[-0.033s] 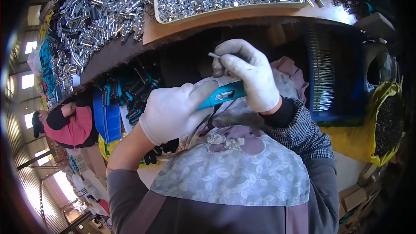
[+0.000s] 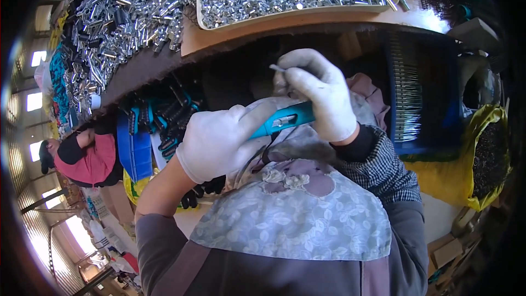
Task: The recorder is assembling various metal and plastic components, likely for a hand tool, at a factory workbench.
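Note:
Gloved in white, my left hand [image 2: 211, 145] is closed round the left end of a teal tool handle [image 2: 285, 120]. A long slot in the handle's side shows silvery metal parts inside. My right hand [image 2: 324, 98], also in a white glove, is raised at the handle's right end. Its thumb and forefinger pinch a small, thin, pale piece [image 2: 275, 68] whose tip sticks out to the left; its exact kind is too small to tell. The lower fingers of that hand are partly hidden. Beneath both hands is a grey flowered apron [image 2: 307, 225] over my lap.
A white tray [image 2: 298, 17] of small metal parts sits on the table ahead, beside heaped metal pieces [image 2: 120, 27]. Black-and-teal tools [image 2: 164, 115] and a blue bin [image 2: 135, 151] lie left. At right are a blue rack of thin rods [image 2: 405, 98] and a yellow sack [image 2: 485, 156]. Another person [image 2: 93, 159] sits far left.
My right hand has shifted slightly to the right with the small pale piece, and a bit more of the handle's right end shows. The left hand stays almost in place.

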The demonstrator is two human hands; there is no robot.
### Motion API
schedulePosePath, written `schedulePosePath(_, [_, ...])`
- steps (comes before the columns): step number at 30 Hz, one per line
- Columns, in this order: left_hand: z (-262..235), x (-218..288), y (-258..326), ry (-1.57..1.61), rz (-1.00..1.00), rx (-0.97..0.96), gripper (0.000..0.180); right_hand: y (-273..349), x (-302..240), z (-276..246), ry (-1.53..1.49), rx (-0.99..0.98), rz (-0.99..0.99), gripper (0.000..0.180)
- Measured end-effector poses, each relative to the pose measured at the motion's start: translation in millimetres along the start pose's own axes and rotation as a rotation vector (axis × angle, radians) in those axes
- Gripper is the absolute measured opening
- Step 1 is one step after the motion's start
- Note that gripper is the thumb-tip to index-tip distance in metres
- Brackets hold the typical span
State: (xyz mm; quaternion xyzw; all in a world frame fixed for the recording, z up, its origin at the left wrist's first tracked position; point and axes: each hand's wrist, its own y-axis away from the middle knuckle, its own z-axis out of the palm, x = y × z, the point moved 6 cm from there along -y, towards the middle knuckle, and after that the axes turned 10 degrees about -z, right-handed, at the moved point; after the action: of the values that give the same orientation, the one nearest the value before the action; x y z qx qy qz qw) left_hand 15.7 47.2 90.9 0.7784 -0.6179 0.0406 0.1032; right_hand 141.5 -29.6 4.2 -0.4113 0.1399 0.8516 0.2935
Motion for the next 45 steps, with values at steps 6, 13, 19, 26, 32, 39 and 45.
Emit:
schedulePosePath(6, [-12, -14, 8, 0.063, -0.086, 0.069, 0.053, 20, -21, -56, 0.284, -0.081, 0.087, 0.024])
schedulePosePath(13, [-17, -15, 7, 0.075, -0.036, 0.114, 0.052, 42, -23, -25, 0.331, -0.374, 0.147, 0.052])
schedulePosePath(19, [-22, -16, 6, 0.112, -0.053, 0.025, 0.05, 41, -19, -24, 0.471, -0.594, 0.089, 0.059])
schedulePosePath(26, [-24, -17, 1, 0.34, -0.075, -0.147, 0.05, 30, -26, -19, 0.883, -0.967, -0.359, 0.051])
schedulePosePath(32, [15, -31, 8, 0.732, -0.247, -0.613, 0.059, 32, -55, 2, 1.422, -1.339, -1.005, 0.031])
schedulePosePath(39, [-40, -7, 6, 0.14, -0.043, -0.147, 0.048, 31, -55, -46, 0.545, -0.51, -0.173, 0.031])
schedulePosePath(45, [-61, -5, 4, -0.129, 0.022, 0.02, 0.054, 42, -26, -20, 0.268, -0.448, 0.034, 0.055])
